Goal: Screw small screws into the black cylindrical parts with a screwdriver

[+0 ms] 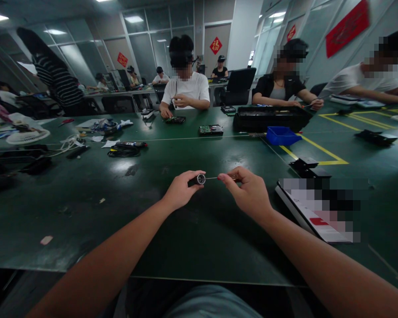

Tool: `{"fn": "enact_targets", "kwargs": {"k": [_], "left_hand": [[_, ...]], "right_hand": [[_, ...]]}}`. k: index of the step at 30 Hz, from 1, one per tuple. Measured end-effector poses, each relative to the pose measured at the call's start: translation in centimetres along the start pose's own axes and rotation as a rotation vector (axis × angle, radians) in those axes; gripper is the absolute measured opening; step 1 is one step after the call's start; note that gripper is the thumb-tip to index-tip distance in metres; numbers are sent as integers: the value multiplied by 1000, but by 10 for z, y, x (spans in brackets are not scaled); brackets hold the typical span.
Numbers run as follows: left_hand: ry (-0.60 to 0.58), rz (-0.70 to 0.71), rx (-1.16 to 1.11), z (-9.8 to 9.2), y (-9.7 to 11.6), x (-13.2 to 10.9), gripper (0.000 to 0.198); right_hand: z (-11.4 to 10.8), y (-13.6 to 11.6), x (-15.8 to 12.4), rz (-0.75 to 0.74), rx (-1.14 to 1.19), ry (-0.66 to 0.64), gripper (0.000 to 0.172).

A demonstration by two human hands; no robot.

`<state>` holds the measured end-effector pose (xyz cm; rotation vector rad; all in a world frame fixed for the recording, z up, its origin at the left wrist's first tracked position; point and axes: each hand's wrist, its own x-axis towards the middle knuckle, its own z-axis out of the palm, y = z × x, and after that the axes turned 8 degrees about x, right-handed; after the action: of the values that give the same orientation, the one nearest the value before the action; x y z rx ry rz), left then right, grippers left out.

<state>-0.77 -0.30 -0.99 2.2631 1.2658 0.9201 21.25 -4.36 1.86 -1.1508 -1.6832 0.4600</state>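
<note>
- The left hand [181, 192] is closed, thumb and fingers pinching a small dark cylinder [200, 179]; its silvery ring-shaped end shows, with no writing large enough to read.
- The right hand [252, 194] is also closed, gripping a screwdriver [212, 178]. Its thin shaft points left at the cylinder; whether the tip touches it or stops just beside it, I cannot tell.
- Both hands, with the cylinder and screwdriver between them, are held above the green desk [219, 243], near the middle of the view.
- Right of the right hand lies a white box [303, 213] with a red patch; part of its top is pixelated, so its print cannot be read.
- Beyond the box are small black parts [303, 164], then a blue tray [281, 138] just in front of a long black case [272, 120]. Yellow lines [334, 160] mark the desk there.
- Farther ahead lies a circuit board [211, 130]; to the left, a coil of black cable [126, 150].
- Across the desk, a person in a white shirt [199, 90] has one hand down at another board [179, 120].
- On the door behind, a red diamond sign [216, 45] reads "福" in gold.
- High on the right wall, a red banner [347, 27] carries writing too dark to read.
</note>
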Motion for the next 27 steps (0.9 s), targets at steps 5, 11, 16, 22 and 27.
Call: {"fn": "enact_targets", "kwargs": {"k": [5,11,16,22,27], "left_hand": [[3,14,-3,1,-2,0,39],[-22,8,9,2,-2,-1,40],[-28,6,4,1,0,-1,41],[-32,10,0,2,-1,-1,41],[-33,11,3,2,-4,-2,40]], "right_hand": [[0,0,0,-88,61,-57,15],[1,-1,-1,-96,120,-112,18],[1,-2,0,-2,90,-52,35],[1,-4,0,29,43,-76,41],[0,-3,-2,12,62,-129,30]]}}
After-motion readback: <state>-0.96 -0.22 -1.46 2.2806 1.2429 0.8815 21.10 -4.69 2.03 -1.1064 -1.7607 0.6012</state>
